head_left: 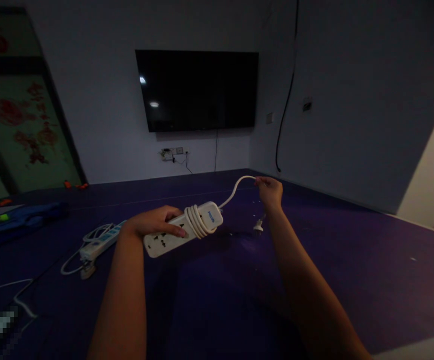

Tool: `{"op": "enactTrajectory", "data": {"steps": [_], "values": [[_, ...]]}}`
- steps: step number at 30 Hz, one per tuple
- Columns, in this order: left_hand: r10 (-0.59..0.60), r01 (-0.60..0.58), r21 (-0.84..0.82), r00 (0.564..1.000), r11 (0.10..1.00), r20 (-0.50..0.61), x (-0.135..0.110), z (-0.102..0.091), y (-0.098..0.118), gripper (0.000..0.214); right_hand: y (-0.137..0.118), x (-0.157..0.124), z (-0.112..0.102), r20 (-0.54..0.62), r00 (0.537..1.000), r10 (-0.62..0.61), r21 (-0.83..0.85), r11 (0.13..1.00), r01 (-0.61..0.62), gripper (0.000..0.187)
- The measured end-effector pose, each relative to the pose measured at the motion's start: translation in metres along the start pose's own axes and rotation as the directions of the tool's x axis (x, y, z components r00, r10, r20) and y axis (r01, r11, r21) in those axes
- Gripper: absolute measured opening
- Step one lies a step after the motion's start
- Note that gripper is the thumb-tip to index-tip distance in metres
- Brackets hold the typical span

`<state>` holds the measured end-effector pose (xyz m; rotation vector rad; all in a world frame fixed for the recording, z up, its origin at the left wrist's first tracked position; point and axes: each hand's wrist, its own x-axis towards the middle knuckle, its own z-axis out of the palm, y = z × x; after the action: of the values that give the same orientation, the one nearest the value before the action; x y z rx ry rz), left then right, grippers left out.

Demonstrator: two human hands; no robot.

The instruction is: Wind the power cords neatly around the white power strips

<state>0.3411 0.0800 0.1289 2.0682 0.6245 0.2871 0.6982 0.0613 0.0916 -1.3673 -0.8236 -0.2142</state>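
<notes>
My left hand (156,221) is closed around a white power strip (164,241), held above the purple floor. Its white cord (235,189) is coiled in several loops around the strip's right end, then arcs up and right. My right hand (270,192) pinches that cord near its free end. The plug (258,228) dangles just below my right wrist.
A second white power strip (98,243) with a loose cord lies on the purple floor (352,260) to the left. A blue object (17,220) lies further left. A dark wall-mounted screen (197,90) and wall sockets (173,152) are ahead. Another white cable (10,290) runs at lower left.
</notes>
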Motion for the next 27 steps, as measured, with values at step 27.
{"op": "enactTrajectory", "data": {"steps": [27], "values": [[-0.135, -0.071, -0.428, 0.891, 0.901, -0.433, -0.008, -0.013, -0.004, 0.030, 0.019, 0.008, -0.033, -0.260, 0.964, 0.062, -0.349, 0.925, -0.154, 0.030]]}}
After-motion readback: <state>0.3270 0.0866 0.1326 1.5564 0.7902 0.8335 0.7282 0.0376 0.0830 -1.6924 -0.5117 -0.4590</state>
